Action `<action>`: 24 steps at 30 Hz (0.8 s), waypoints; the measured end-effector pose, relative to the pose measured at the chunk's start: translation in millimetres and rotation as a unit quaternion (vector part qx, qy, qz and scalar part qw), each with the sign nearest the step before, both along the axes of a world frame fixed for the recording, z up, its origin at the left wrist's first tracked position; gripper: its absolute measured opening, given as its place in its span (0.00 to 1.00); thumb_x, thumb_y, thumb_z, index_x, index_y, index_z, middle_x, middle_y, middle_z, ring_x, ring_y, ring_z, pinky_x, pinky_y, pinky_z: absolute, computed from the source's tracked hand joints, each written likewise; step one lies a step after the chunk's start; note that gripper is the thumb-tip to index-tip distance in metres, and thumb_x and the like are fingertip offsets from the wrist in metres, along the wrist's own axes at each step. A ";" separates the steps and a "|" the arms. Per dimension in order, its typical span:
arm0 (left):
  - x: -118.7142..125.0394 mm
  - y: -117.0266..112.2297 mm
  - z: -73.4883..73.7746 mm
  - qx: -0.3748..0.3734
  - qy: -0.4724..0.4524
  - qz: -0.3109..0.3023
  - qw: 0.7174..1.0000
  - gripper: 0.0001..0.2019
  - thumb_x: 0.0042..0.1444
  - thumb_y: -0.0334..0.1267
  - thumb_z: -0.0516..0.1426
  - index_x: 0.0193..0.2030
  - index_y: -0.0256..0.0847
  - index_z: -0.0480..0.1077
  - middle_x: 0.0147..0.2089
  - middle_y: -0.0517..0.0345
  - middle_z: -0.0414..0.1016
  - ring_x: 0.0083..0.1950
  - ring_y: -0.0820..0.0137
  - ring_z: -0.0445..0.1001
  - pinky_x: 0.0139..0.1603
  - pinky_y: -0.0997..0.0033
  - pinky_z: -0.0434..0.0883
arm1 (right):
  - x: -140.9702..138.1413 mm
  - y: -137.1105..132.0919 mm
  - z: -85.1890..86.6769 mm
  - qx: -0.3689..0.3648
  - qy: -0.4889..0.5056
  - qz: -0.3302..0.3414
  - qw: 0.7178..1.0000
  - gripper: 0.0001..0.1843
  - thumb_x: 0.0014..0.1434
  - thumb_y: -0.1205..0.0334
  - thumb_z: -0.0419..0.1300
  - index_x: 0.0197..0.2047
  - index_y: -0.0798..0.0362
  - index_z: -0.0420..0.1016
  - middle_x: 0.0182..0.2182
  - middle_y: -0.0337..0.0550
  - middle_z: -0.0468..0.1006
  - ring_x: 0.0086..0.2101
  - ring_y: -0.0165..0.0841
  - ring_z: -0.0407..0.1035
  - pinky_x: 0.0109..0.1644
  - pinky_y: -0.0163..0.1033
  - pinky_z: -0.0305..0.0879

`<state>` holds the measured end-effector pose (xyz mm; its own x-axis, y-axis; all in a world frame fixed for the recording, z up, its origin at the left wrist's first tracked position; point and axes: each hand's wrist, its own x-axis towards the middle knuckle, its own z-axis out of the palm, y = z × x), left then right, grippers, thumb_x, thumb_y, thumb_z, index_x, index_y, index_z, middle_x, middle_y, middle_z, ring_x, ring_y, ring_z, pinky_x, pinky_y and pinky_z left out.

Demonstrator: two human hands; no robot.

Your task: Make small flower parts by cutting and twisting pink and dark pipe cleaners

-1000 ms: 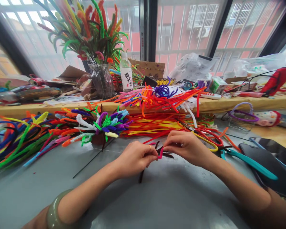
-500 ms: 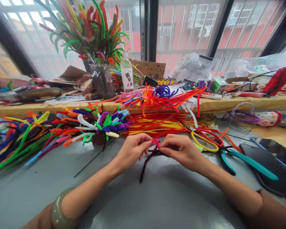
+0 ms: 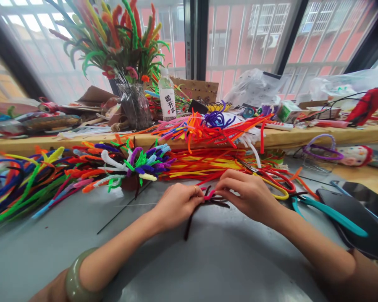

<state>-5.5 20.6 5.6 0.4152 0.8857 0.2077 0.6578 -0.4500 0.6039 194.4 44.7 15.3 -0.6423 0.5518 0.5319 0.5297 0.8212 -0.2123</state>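
A short pink pipe cleaner [image 3: 209,195] spans the small gap between my two hands. My left hand [image 3: 179,206] pinches its left end, fingertips partly hidden behind the knuckles. On the other end, the thumb and fingers of my right hand [image 3: 248,195] are closed. Dark brown pipe cleaners [image 3: 189,226] lie on the grey table [image 3: 208,268] under and beside the fingers, one pointing toward me. A thin pale strand [image 3: 135,204] stretches left from near my left hand; I cannot tell what it is attached to.
Scissors with red and yellow handles [image 3: 283,195], teal-handled pliers [image 3: 337,216] and a dark phone [image 3: 359,226] lie to the right. Bundled multicoloured pipe cleaners [image 3: 138,163] stand left. A cluttered ledge [image 3: 91,143] behind carries a glass vase [image 3: 134,109] and a water bottle [image 3: 166,96].
The pink pipe cleaner went from an arched bend to a flatter line between my hands. My right hand rose slightly and shifted right; my left turned with its knuckles more upward.
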 end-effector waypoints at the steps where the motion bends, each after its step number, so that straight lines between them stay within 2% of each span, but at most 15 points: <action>1: 0.5 0.8 -1.1 -0.001 -0.014 0.022 1.000 0.10 0.54 0.35 0.50 0.30 0.37 0.71 0.22 0.62 0.68 0.25 0.76 0.62 0.26 0.78 0.57 | -1.8 -2.4 -0.5 0.003 0.008 -0.002 1.000 0.09 0.57 0.63 0.52 0.33 0.55 0.72 0.32 0.43 0.72 0.31 0.28 0.65 0.34 0.33 0.58; 4: 1.7 2.0 -1.3 -0.031 -0.102 0.063 0.992 0.10 0.54 0.37 0.49 0.28 0.36 0.68 0.20 0.63 0.65 0.20 0.78 0.59 0.22 0.79 0.56 | -9.4 -8.9 -2.3 -0.027 0.048 -0.004 0.998 0.08 0.56 0.63 0.53 0.32 0.56 0.72 0.30 0.43 0.72 0.29 0.27 0.64 0.32 0.32 0.58; 7: 1.7 1.9 0.9 -0.099 -0.221 0.065 0.968 0.08 0.53 0.38 0.51 0.29 0.35 0.65 0.19 0.65 0.64 0.16 0.81 0.55 0.17 0.80 0.53 | -15.6 -11.1 -2.7 -0.129 0.106 -0.015 0.986 0.07 0.54 0.63 0.56 0.29 0.56 0.72 0.25 0.41 0.71 0.25 0.26 0.63 0.29 0.32 0.58; 9: 0.7 2.0 2.0 -0.136 -0.278 0.044 0.950 0.08 0.52 0.38 0.52 0.30 0.34 0.64 0.19 0.65 0.64 0.14 0.82 0.54 0.14 0.81 0.52 | -17.0 -9.3 -2.0 -0.244 0.136 -0.019 0.960 0.08 0.53 0.61 0.56 0.28 0.57 0.71 0.22 0.40 0.70 0.23 0.25 0.62 0.26 0.31 0.58; 11: -0.6 2.1 2.5 -0.160 -0.303 0.009 0.939 0.08 0.52 0.38 0.52 0.31 0.34 0.65 0.18 0.65 0.64 0.14 0.82 0.56 0.14 0.82 0.53 | -16.3 -5.7 -1.3 -0.353 0.154 -0.011 0.923 0.09 0.53 0.59 0.56 0.28 0.58 0.70 0.20 0.39 0.69 0.21 0.25 0.61 0.24 0.31 0.57; 13: -1.6 1.8 2.9 -0.175 -0.302 -0.017 0.937 0.08 0.52 0.38 0.53 0.31 0.34 0.65 0.18 0.64 0.65 0.14 0.82 0.57 0.14 0.82 0.54 | -14.8 -2.2 -1.0 -0.419 0.160 -0.001 0.894 0.10 0.51 0.58 0.57 0.28 0.58 0.70 0.20 0.38 0.68 0.21 0.24 0.60 0.24 0.30 0.56; 15: -1.5 0.7 3.6 -0.179 -0.281 -0.022 0.943 0.09 0.52 0.39 0.53 0.31 0.34 0.65 0.19 0.64 0.65 0.14 0.83 0.57 0.14 0.83 0.55 | -13.8 -0.3 -1.2 -0.443 0.157 0.001 0.883 0.10 0.50 0.58 0.57 0.28 0.58 0.70 0.20 0.37 0.67 0.21 0.24 0.59 0.23 0.30 0.54; 19: 1.0 -1.9 4.0 -0.126 -0.225 0.014 0.966 0.09 0.51 0.40 0.55 0.32 0.34 0.67 0.18 0.65 0.64 0.15 0.82 0.57 0.14 0.83 0.56 | -14.5 -0.5 -2.3 -0.439 0.135 -0.001 0.888 0.10 0.50 0.59 0.57 0.28 0.59 0.71 0.20 0.38 0.67 0.22 0.24 0.58 0.24 0.30 0.52; 24: 1.2 -1.7 1.0 -0.073 -0.204 -0.015 0.976 0.08 0.53 0.37 0.53 0.31 0.34 0.69 0.24 0.60 0.69 0.24 0.78 0.65 0.24 0.80 0.64 | -14.1 2.3 -6.0 -0.461 0.128 -0.002 0.878 0.11 0.50 0.58 0.57 0.29 0.59 0.71 0.21 0.38 0.67 0.22 0.24 0.58 0.24 0.30 0.52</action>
<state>-4.3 18.9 6.5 0.3512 0.9067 0.2337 0.3373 -0.3553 0.8718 180.4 47.0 9.3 -0.5646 0.8252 -0.0151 0.3698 0.2365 -0.8985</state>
